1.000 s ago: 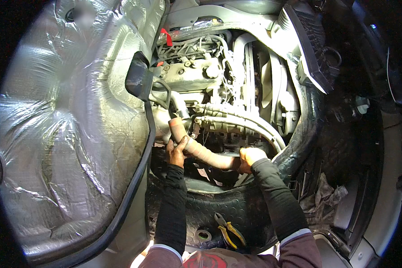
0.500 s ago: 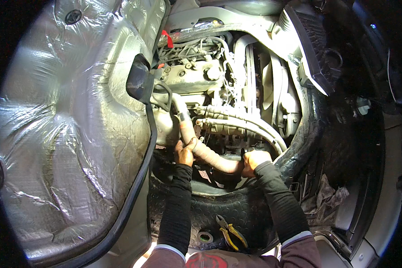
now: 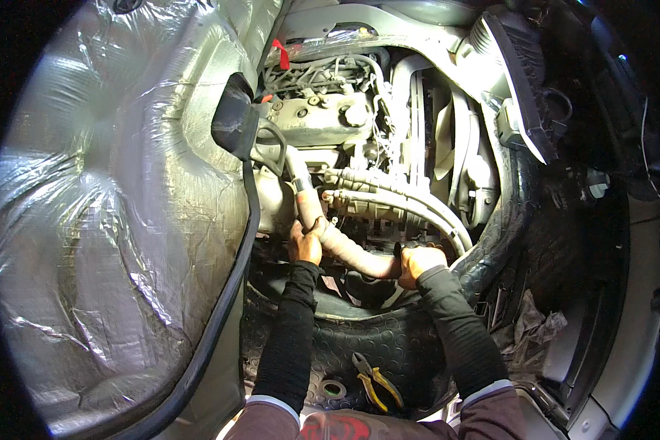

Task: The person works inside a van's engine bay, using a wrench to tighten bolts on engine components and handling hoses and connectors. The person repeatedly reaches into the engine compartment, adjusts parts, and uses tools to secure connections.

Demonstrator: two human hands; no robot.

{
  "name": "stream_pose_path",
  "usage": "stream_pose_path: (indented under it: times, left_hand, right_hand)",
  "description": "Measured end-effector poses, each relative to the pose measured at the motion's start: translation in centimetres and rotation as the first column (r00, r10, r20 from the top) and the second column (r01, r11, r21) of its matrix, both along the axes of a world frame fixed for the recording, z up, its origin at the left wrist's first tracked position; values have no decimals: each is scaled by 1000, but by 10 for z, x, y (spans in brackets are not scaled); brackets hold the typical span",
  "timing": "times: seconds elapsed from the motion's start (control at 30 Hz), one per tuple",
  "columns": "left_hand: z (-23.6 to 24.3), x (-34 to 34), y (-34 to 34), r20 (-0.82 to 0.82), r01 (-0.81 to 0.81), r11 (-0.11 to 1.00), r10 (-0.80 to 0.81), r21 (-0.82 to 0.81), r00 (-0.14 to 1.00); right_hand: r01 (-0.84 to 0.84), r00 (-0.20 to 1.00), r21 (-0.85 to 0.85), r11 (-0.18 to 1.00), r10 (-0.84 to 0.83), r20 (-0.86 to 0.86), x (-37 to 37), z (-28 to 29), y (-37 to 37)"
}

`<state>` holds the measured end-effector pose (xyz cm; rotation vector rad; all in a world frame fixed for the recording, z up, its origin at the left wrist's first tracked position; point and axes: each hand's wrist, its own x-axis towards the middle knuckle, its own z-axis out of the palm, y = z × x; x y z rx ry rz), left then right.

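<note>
A thick, pale wrapped hose (image 3: 356,256) curves down from the left side of the engine (image 3: 319,123) and bends toward the right. My left hand (image 3: 306,240) is closed around its middle stretch, thumb laid over the top. At the hose's lower right end, my right hand (image 3: 421,264) is closed in a fist with a dark piece showing at its thumb side. Whether that piece is part of the hose end or a separate thing, I cannot tell. Two thin pale hoses (image 3: 411,206) arc above my right hand.
A foil-covered panel (image 3: 117,220) stands along the left with a black rubber edge. Yellow-handled pliers (image 3: 378,384) and a roll of tape (image 3: 333,389) lie on the black studded mat (image 3: 418,345) near me. At right are a raised dark panel (image 3: 517,88) and a crumpled rag (image 3: 539,323).
The view has shifted slightly. My left hand stays on the hose with its fingers a little rearranged, and my right hand keeps its grip at the hose end.
</note>
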<state>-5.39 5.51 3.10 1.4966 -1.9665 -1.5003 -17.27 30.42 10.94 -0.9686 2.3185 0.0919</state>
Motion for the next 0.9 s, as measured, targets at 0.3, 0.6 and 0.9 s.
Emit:
stream_pose_path:
  times: [0.3,0.6,0.9]
  left_hand:
    - [-32,-22,-3,-115,-106,990,116,91,987]
    - [-14,-35,-3,69,-69,946,96,-316,993]
    - [12,-61,-15,248,-34,950,116,-311,962]
  right_hand:
    - [-176,977,76,981,184,-108,-8,-13,-14]
    - [-161,971,-190,969,122,-204,-10,-6,-9]
    - [-42,988,-340,939,-12,-153,-11,-8,-3]
